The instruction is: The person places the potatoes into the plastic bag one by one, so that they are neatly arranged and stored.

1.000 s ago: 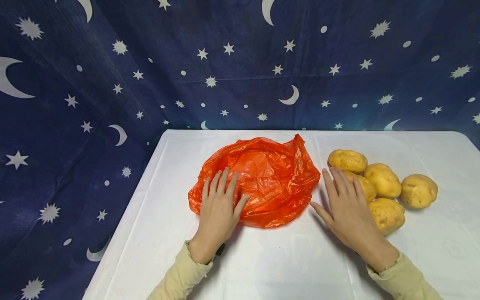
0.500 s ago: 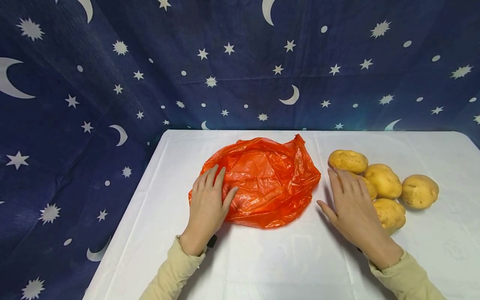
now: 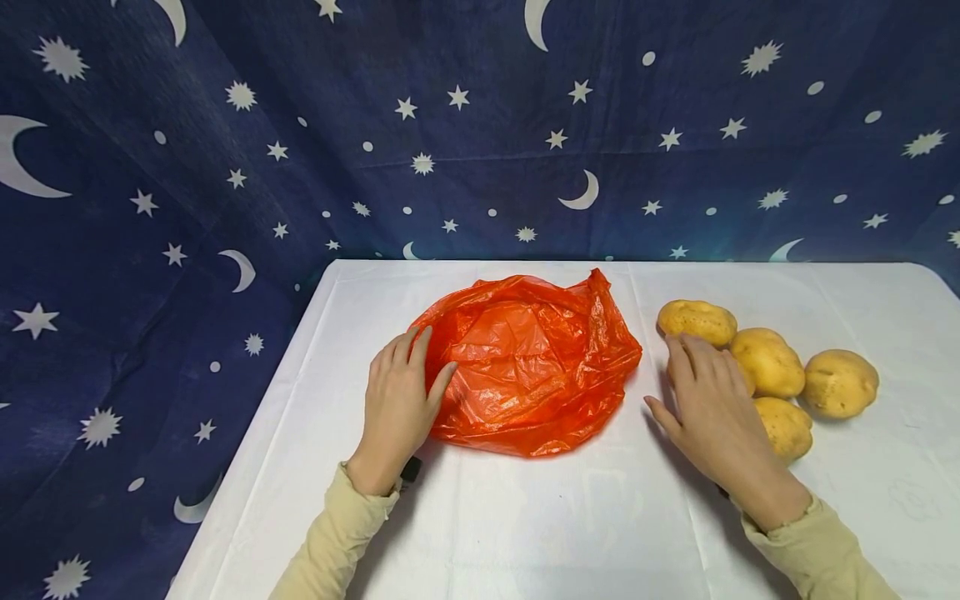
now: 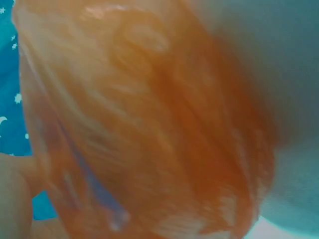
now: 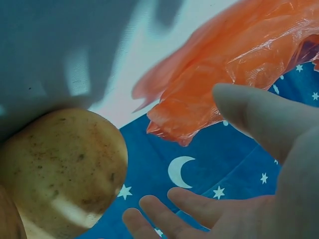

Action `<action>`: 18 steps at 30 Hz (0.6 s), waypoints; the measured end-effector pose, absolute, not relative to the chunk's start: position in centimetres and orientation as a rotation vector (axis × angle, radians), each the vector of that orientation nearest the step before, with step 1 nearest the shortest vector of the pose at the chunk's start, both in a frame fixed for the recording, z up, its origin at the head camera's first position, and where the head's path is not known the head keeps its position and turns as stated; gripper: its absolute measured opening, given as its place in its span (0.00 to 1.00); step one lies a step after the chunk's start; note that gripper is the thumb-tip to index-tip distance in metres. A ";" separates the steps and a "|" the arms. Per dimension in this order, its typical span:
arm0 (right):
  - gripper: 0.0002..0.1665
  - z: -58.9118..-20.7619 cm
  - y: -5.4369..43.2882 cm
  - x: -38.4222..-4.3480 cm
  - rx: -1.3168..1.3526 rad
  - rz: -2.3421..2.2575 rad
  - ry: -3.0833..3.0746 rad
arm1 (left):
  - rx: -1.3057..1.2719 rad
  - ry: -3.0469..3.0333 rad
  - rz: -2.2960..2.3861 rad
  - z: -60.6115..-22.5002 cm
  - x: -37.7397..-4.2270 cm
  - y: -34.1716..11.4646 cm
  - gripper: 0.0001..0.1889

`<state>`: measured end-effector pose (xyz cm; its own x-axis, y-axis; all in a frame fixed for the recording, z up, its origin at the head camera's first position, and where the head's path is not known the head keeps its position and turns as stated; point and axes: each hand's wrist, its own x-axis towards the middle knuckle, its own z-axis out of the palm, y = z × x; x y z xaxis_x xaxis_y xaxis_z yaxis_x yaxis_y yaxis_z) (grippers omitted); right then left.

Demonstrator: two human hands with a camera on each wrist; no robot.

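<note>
A crumpled red plastic bag [image 3: 525, 367] lies spread on the white-covered table, its rim forming a wide oval. At its left rim is my left hand [image 3: 399, 400], fingers slightly bent and thumb over the bag's inner side. The left wrist view is filled mostly by the bag's plastic [image 4: 149, 124], with part of the fingers [image 4: 17, 189] at the lower left. My right hand [image 3: 716, 412] hovers by the potatoes, fingers extended and holding nothing, largely covering one potato. A speckled potato [image 5: 65, 169] appears beside that hand's spread fingers in the right wrist view.
Around the covered potato lie a back potato [image 3: 697, 322], a middle one [image 3: 767, 362], a near one [image 3: 783, 427] and one farther right [image 3: 840, 383]. Behind the table [image 3: 562, 525] hangs a dark blue curtain [image 3: 480, 125] with moons and stars.
My left hand has drawn leftward from over the bag to its left rim. My right hand has shifted slightly right, farther over the potatoes. The bag and potatoes stay put.
</note>
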<state>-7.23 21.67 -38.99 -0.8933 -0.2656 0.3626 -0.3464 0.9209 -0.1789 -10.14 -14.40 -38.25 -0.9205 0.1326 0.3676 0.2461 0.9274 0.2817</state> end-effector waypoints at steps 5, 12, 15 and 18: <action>0.51 -39.0 21.9 -7.4 0.437 0.348 -2.746 | -0.243 -2.760 -0.487 -38.6 -10.5 -15.0 0.32; 0.51 -39.1 22.3 -7.5 0.407 0.347 -2.757 | -0.192 -2.787 -0.528 -39.0 -11.1 -15.7 0.32; 0.50 -39.2 22.5 -7.5 0.408 0.354 -2.748 | -0.167 -2.801 -0.549 -39.2 -11.3 -15.9 0.33; 0.49 -39.3 22.7 -7.6 0.403 0.357 -2.748 | -0.147 -2.812 -0.569 -39.3 -11.4 -16.1 0.34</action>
<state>-7.60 22.68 -39.25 -0.9022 -0.2314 0.3640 -0.3167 0.9284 -0.1946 -11.39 -16.12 -39.30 -0.9589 0.0460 0.2798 0.1512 0.9178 0.3672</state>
